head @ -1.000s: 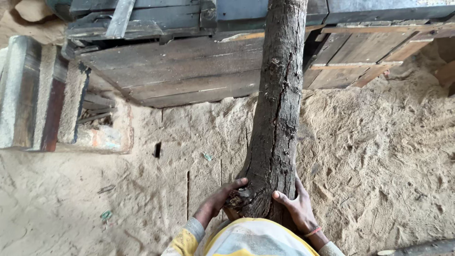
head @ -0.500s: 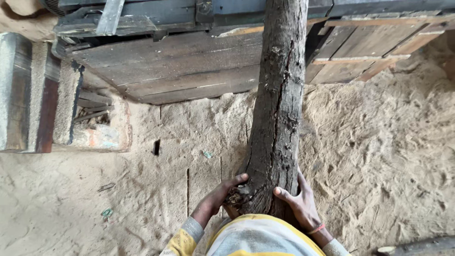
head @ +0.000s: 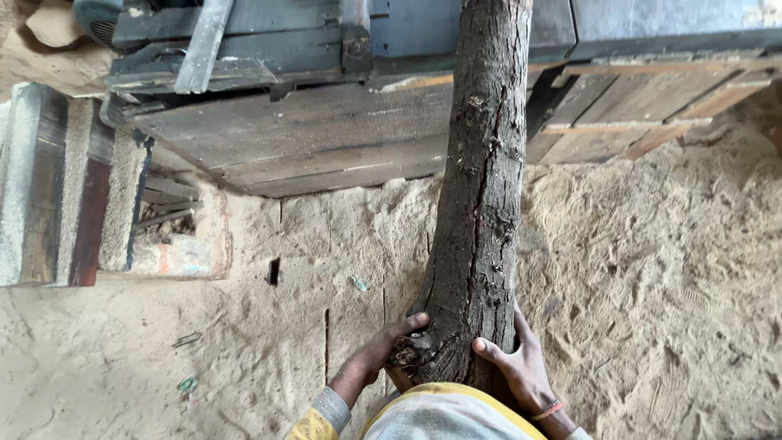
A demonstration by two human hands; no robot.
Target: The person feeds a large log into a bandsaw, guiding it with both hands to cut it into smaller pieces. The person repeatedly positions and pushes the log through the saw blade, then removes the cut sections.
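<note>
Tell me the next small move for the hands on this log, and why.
Probably push the log a little further forward. Both the left hand and right hand grip its near end, while its far end already lies across the wooden platform.

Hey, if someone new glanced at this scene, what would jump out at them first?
A thick, dark, rough-barked log runs up the middle, its far end resting on a grey machine bed at the top. At its near end, the left hand and right hand grip it from either side. Pale sawdust covers the ground all around.
</note>
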